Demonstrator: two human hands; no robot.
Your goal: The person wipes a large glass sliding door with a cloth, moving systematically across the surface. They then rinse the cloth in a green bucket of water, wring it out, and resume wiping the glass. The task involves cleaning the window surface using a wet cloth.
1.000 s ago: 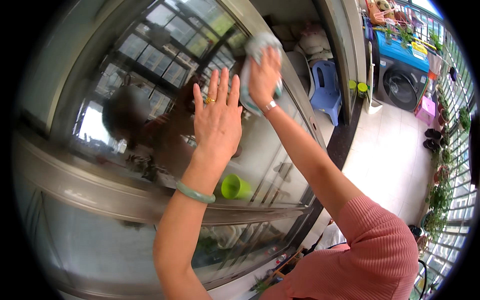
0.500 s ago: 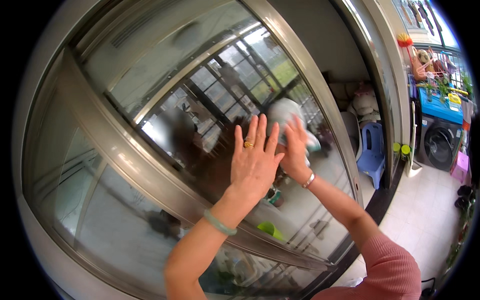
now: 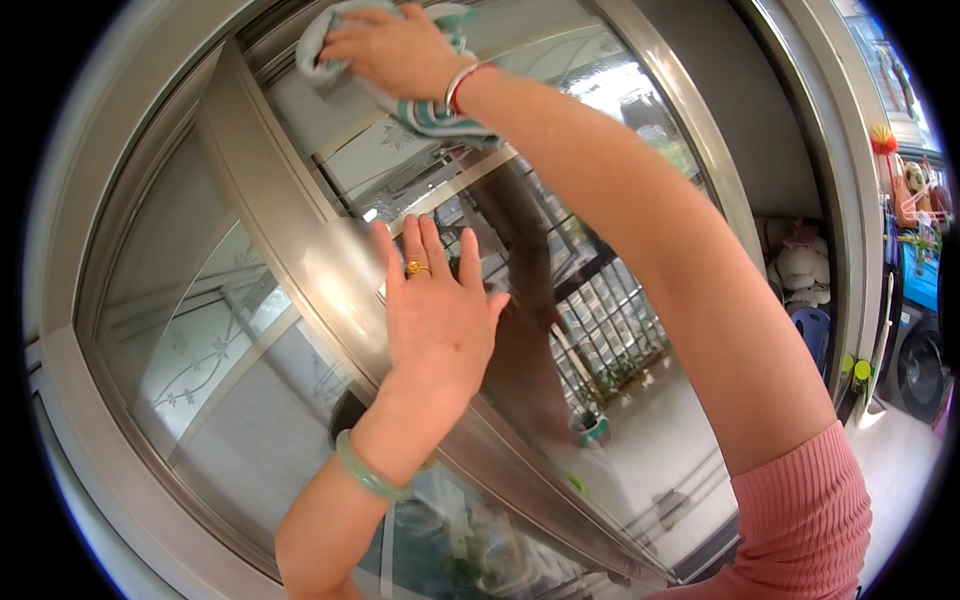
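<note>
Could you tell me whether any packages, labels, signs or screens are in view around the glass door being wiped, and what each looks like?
None can be made out.
Near the hands are only the glass door in its metal frame and the pale cloth with green stripes under the right hand.
The left hand lies flat on the glass.
At the far right stands a dark front-loading washing machine; any panel on it is too small to tell.

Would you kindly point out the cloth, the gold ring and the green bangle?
cloth (image 3: 437, 115), head view, striped edge below the wrist.
gold ring (image 3: 417, 268), head view, band on the finger.
green bangle (image 3: 366, 471), head view, band's middle.
</note>
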